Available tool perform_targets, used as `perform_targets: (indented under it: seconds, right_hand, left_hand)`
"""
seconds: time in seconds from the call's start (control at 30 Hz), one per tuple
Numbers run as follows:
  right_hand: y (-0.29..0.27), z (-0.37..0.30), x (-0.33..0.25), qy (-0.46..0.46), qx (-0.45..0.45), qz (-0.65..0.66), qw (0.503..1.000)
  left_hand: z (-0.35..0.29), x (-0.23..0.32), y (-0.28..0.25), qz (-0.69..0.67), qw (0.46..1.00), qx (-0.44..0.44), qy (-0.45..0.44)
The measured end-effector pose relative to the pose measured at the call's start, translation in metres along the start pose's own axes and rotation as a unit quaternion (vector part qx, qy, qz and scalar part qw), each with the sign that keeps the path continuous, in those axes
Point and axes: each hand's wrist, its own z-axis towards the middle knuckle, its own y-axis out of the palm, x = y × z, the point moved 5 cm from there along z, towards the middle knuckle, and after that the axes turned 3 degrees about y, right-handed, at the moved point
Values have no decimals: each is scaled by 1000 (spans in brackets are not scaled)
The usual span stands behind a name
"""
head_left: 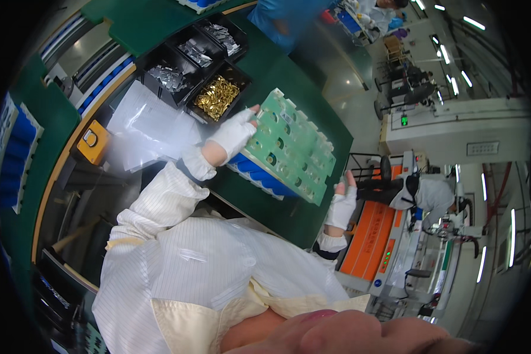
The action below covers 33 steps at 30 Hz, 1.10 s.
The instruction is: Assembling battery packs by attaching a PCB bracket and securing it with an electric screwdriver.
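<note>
The left hand [235, 133] touches the left end of a green panel [289, 150] atop a blue tray [261, 172]; I cannot tell whether it pinches. The right hand [341, 206] spreads wide, just off the panel's other end, by the table edge. Bare tabletop [312, 103] lies beyond; a brass-parts bin [200, 115] crowds the left hand. The panel's label [287, 117] is unreadably small.

Cool white light comes from long, narrow white ceiling tubes [474, 22] at far right, burnt out to flat white; hazy glare lies over the translucent plastic sheets [153, 121] at left, the pale green perforated tray [290, 140] is evenly lit, the far right background looks soft, and fisheye distortion bends straight edges toward a black rim
</note>
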Motion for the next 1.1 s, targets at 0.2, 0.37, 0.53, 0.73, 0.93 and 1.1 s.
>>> perform_targets:
  seconds: [0.2, 0.37, 0.53, 0.73, 0.93, 1.1]
  right_hand:
    - [48, -9, 11, 187, -75, 280, 939]
    - [51, 8, 24, 113, -80, 124, 983]
    - [52, 0, 26, 64, -117, 20, 991]
    - [48, -4, 34, 11, -51, 19, 998]
    - [36, -25, -23, -174, 108, -72, 976]
    - [54, -27, -5, -148, 146, 25, 978]
  left_hand:
    - [-1, -21, -5, -57, 998, -1, -38]
    - [2, -21, -7, -2, 1000, -30, -1]
    - [3, -32, -20, 68, 997, -24, 31]
    - [4, -14, -23, 180, 983, 23, -4]
    - [2, -7, -21, 177, 982, 1, -73]
    - [9, 1, -10, 128, 990, -37, -48]
